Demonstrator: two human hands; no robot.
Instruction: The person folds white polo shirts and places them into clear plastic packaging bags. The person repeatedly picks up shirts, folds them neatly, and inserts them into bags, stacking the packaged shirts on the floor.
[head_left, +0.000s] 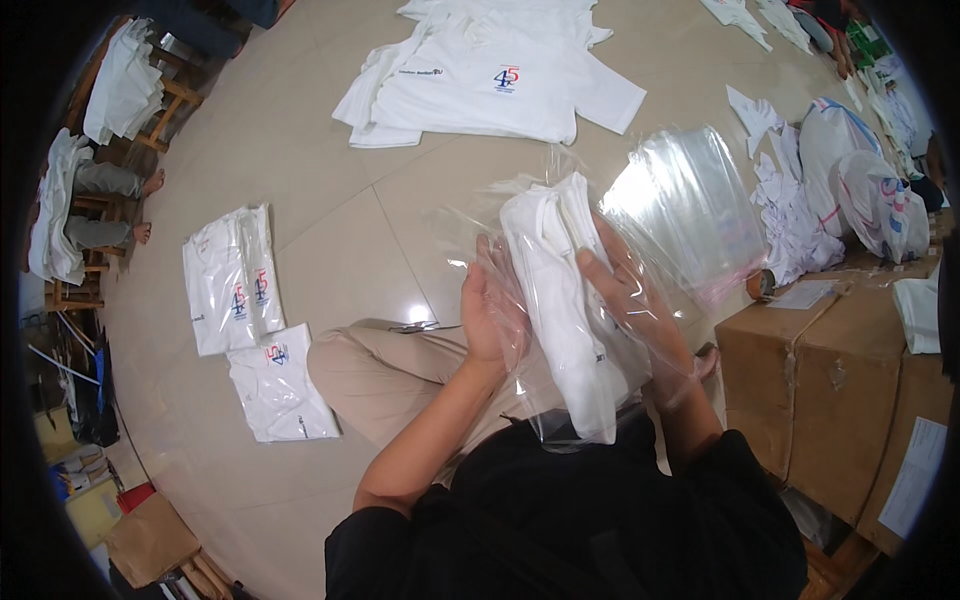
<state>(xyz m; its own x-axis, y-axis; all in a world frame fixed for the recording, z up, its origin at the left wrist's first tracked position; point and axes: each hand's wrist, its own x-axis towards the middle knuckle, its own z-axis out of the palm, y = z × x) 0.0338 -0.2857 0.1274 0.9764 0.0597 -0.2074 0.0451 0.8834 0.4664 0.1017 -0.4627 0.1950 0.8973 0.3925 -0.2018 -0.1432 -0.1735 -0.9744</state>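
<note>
A folded white shirt (559, 300) lies inside a loose clear plastic bag (517, 375) above my lap. My right hand (619, 274) grips the shirt's right side, with the film over part of the hand and wrist. At the left side of the bag is my left hand (491, 307), its thumb and fingers raised and film lying across them; whether it grips the film cannot be told. Beyond my right hand lies a stack of clear plastic bags (686, 202). Unfolded printed white shirts (480, 82) are piled on the floor ahead. Bagged folded shirts (229, 285) lie to the left, with another folded shirt (285, 386) beside them.
Taped cardboard boxes (810, 375) stand close on my right, with white sacks (840, 165) and crumpled white cloth (795, 210) behind. At the left edge, white garments (124, 82) hang over wooden stools, near another person's bare feet (150, 184). A brown cardboard piece (154, 536) lies lower left.
</note>
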